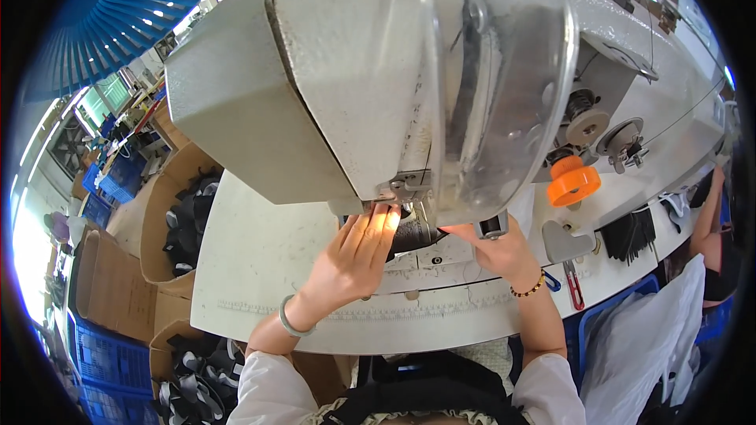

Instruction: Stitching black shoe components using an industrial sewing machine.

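Observation:
A white sewing machine (pixel 315 94) fills the upper middle, its needle area low at the centre. Under it lies a small black fabric piece (pixel 413 234). My left hand (pixel 354 256) rests on the left side of this piece, fingers stretched out close together and lit by the machine's lamp. At the right, my right hand (pixel 500 250) has its bent fingers closed at the piece's right edge; the machine partly hides them. A pale bangle (pixel 293 319) circles my left wrist and a beaded bracelet (pixel 528 286) my right.
Right of my hands are red-handled snips (pixel 573 287) and a bundle of black strips (pixel 628 236). An orange knob (pixel 572 181) sticks out from the machine. Cartons with black pieces (pixel 203 378) stand left, near a blue crate (pixel 114 358). Another person's arm (pixel 709 208) shows far right.

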Demonstrator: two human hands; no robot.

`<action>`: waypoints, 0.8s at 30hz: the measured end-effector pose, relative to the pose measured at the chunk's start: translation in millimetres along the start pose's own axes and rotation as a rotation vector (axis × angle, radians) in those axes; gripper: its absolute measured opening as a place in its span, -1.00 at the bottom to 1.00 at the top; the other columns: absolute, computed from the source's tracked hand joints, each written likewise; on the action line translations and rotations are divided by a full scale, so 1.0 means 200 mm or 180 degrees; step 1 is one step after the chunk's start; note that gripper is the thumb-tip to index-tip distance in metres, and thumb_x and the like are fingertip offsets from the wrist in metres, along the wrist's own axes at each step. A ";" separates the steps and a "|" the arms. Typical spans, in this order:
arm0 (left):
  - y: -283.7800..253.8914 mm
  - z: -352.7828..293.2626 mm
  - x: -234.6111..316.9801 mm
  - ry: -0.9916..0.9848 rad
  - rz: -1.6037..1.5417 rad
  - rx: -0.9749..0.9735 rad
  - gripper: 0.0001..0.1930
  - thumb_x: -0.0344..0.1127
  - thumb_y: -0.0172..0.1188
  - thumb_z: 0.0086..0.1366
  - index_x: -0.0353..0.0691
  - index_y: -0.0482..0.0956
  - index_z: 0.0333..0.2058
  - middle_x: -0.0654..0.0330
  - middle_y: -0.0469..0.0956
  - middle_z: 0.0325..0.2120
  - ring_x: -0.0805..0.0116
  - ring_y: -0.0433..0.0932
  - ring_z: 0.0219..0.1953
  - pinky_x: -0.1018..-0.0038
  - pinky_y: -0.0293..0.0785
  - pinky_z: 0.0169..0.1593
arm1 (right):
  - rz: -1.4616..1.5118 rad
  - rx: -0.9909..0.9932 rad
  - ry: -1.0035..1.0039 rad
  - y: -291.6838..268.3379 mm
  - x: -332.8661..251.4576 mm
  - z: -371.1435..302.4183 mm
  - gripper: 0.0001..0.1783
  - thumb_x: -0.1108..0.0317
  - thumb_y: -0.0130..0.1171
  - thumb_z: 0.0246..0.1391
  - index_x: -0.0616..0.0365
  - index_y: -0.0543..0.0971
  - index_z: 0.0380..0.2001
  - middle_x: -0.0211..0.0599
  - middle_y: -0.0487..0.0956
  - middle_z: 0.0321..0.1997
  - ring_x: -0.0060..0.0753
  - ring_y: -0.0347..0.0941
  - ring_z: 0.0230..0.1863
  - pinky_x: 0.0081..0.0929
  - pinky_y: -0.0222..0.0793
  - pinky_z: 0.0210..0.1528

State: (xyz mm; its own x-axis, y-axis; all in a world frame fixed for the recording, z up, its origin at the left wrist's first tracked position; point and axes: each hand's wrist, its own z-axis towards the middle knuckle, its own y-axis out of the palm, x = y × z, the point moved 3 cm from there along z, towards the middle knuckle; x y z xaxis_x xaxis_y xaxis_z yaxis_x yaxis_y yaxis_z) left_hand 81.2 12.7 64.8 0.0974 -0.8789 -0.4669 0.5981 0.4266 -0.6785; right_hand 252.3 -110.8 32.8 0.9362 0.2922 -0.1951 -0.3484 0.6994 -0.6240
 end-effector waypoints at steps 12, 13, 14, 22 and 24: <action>0.00 0.01 0.03 -0.0073 -0.0006 -0.0178 -0.56 -0.49 0.06 -0.07 -0.52 0.44 -0.12 -0.06 0.48 -0.21 0.18 0.50 -0.20 0.38 0.50 -0.11 | -0.0357 0.0151 -0.0235 -0.04 -0.03 0.02 -0.50 0.68 0.06 -0.49 0.06 0.55 -0.31 -0.32 0.47 -0.20 -0.18 0.41 -0.22 -0.35 0.33 -0.21; 0.00 0.00 0.02 -0.0076 -0.0010 -0.0183 -0.56 -0.49 0.06 -0.07 -0.52 0.44 -0.12 -0.06 0.48 -0.21 0.18 0.50 -0.20 0.38 0.50 -0.11 | -0.0257 0.0033 0.0013 -0.03 -0.01 0.00 -0.36 0.71 0.03 -0.50 -0.07 0.61 -0.21 -0.32 0.55 -0.17 -0.17 0.44 -0.14 -0.28 0.32 -0.04; 0.01 0.00 0.01 -0.0060 -0.0058 -0.0124 -0.56 -0.49 0.06 -0.06 -0.52 0.44 -0.12 -0.05 0.47 -0.21 0.18 0.50 -0.19 0.39 0.50 -0.11 | -0.0253 0.0028 0.0015 -0.02 -0.01 0.00 -0.36 0.71 0.03 -0.50 -0.07 0.61 -0.21 -0.32 0.55 -0.17 -0.17 0.44 -0.14 -0.28 0.32 -0.04; 0.04 -0.01 -0.01 -0.0024 0.0000 0.0158 -0.59 -0.50 0.07 -0.05 -0.48 0.46 -0.15 -0.03 0.47 -0.19 0.18 0.50 -0.16 0.40 0.51 -0.11 | -0.0158 0.0193 -0.0301 -0.02 0.00 0.04 -0.62 0.66 0.10 -0.45 0.21 0.51 -0.37 -0.28 0.39 -0.24 -0.14 0.36 -0.28 -0.38 0.37 -0.29; 0.04 -0.01 -0.02 -0.0091 -0.0217 0.0384 -0.62 -0.49 0.10 -0.06 -0.43 0.49 -0.18 0.01 0.47 -0.19 0.18 0.51 -0.16 0.39 0.53 -0.13 | -0.0133 0.0160 -0.0282 -0.02 0.00 0.04 -0.61 0.66 0.09 -0.44 0.21 0.52 -0.36 -0.28 0.39 -0.24 -0.13 0.36 -0.27 -0.37 0.38 -0.28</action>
State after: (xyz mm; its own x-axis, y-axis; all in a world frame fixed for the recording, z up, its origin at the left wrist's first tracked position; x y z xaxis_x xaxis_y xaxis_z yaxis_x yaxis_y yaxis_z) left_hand 83.8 20.0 60.6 0.0748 -0.9114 -0.4046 0.6951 0.3386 -0.6342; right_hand 252.7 -107.6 41.4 0.9431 0.3170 -0.1006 -0.3129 0.7434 -0.5911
